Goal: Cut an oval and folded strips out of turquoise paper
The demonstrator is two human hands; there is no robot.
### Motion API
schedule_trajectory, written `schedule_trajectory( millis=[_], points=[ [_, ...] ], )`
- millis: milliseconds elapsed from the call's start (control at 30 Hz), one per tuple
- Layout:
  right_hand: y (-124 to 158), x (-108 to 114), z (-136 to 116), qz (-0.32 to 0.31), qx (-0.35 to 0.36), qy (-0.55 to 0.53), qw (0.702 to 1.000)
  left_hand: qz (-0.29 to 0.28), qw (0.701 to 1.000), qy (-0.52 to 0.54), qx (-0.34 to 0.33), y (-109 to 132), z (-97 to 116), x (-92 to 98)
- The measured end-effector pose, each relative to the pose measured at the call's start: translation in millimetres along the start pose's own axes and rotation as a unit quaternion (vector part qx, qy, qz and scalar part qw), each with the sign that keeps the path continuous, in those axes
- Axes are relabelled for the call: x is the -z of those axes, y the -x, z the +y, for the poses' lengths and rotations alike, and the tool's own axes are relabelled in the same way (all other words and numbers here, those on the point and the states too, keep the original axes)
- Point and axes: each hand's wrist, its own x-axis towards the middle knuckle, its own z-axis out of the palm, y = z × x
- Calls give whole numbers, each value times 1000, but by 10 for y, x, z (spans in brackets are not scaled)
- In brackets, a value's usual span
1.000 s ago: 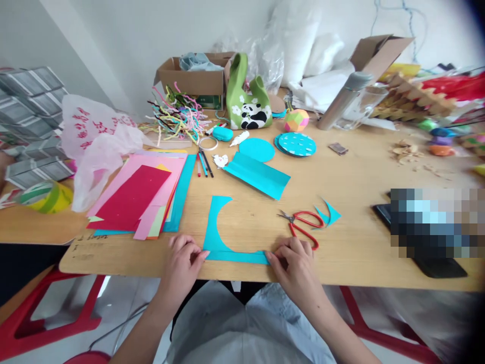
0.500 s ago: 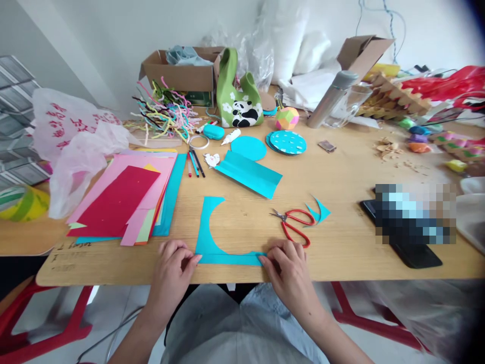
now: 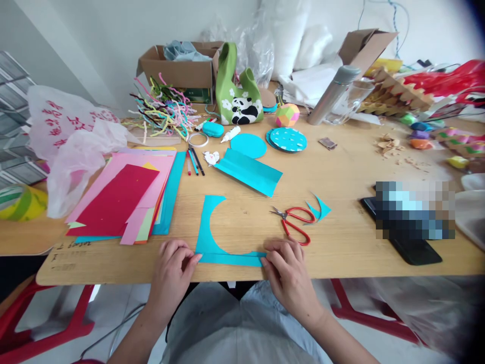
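Note:
A blue paper piece [image 3: 206, 227] with a large round cutout lies near the table's front edge, its lower strip folded over. My left hand [image 3: 172, 270] pinches the strip's left end between thumb and curled fingers. At the right end, my right hand [image 3: 288, 265] grips the strip the same way. Red-handled scissors [image 3: 299, 222] lie open just beyond my right hand, beside a small blue scrap [image 3: 322, 208]. Farther back are a creased blue sheet [image 3: 250, 172] and a blue paper circle [image 3: 248, 145].
Stacked coloured paper [image 3: 117, 197] lies at the left, with pens [image 3: 194, 161] beside it. Behind stand a green panda bag [image 3: 240, 96], a cardboard box [image 3: 176, 71] and a steel bottle [image 3: 333, 96]. A black phone [image 3: 417, 250] lies at the right.
The view has shifted slightly. Both hands stay on the strip's ends, and the paper has barely moved.

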Motion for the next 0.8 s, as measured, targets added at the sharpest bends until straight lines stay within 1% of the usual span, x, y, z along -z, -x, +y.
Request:
schedule_trajectory(
  millis=[267, 500, 800],
  points=[
    [-28, -33, 27, 18, 23, -32, 999, -4, 1000, -8, 4, -15, -10, -14],
    [-44, -23, 43, 2, 4, -59, 998, -19, 1000, -18, 14, -57, 15, -8],
    [-66, -31, 48, 10, -10, -88, 996, -48, 998, -34, 19, -107, 53, 28]
  ],
)
